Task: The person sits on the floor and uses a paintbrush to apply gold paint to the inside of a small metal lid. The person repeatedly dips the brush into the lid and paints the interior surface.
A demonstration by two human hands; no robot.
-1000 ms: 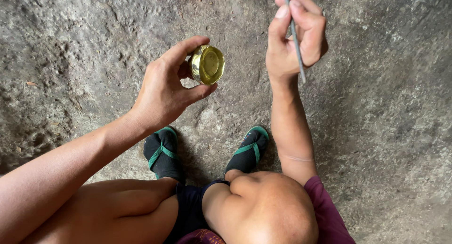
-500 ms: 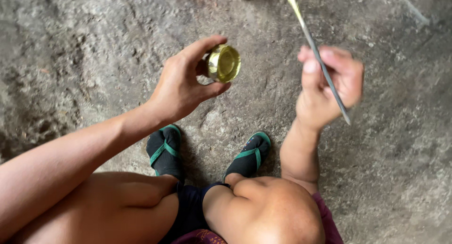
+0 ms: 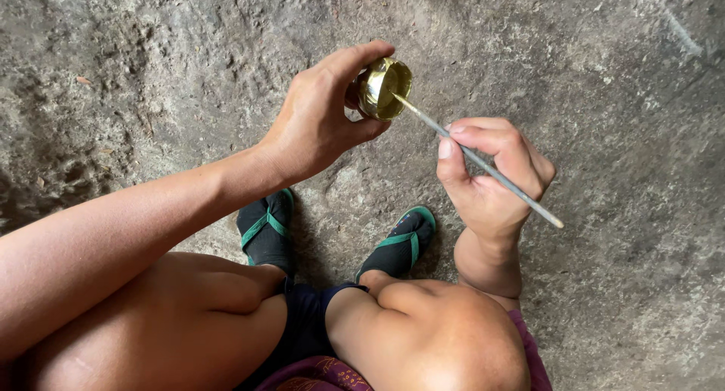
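Note:
My left hand [image 3: 321,119] grips a small round tin [image 3: 384,87] with gold-yellow paint inside, tilted toward my right side. My right hand [image 3: 491,172] holds a thin grey brush [image 3: 483,164] between thumb and fingers. The brush tip dips into the tin's open mouth while its handle points down to the right. Both hands hover above the ground in front of my knees.
Rough grey concrete floor [image 3: 619,96] fills the view. My two feet in black sandals with green straps, the left one [image 3: 266,229] and the right one [image 3: 400,244], rest below the hands. My bent knees [image 3: 430,330] take up the bottom of the frame.
My right hand came down and left, swinging the brush from pointing up to tip-in-tin. My left hand tilted the tin toward it.

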